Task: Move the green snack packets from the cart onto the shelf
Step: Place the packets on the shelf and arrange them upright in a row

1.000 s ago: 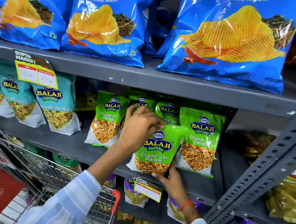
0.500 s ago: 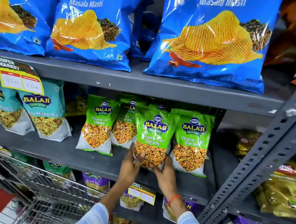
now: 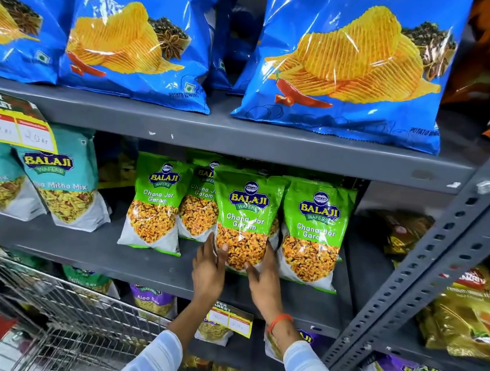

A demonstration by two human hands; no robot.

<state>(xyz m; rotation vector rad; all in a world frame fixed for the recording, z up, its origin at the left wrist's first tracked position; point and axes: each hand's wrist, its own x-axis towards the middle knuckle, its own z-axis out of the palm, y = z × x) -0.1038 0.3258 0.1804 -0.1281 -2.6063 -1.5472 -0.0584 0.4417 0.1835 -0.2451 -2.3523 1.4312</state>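
Several green Balaji snack packets stand upright on the grey middle shelf [image 3: 145, 262]. The front middle packet [image 3: 247, 212] is held at its lower edge between both hands. My left hand [image 3: 209, 267] grips its lower left side, thumb on the front. My right hand [image 3: 264, 281], with an orange wrist band, holds its lower right corner. Other green packets stand to the left [image 3: 157, 203], behind [image 3: 199, 201] and to the right [image 3: 313, 231]. The wire cart [image 3: 52, 310] sits at the lower left, and its contents are mostly hidden.
Large blue chip bags [image 3: 350, 63] fill the upper shelf. Teal Balaji packets [image 3: 62, 181] stand on the left of the middle shelf, behind a yellow price tag [image 3: 17, 128]. A slotted grey upright [image 3: 441, 257] runs at the right. Purple packets [image 3: 150, 297] lie on the shelf below.
The tilted green packet has been stood upright among the others. My left hand dropped from the packet's top to its lower left side. The view moved closer to the shelf.
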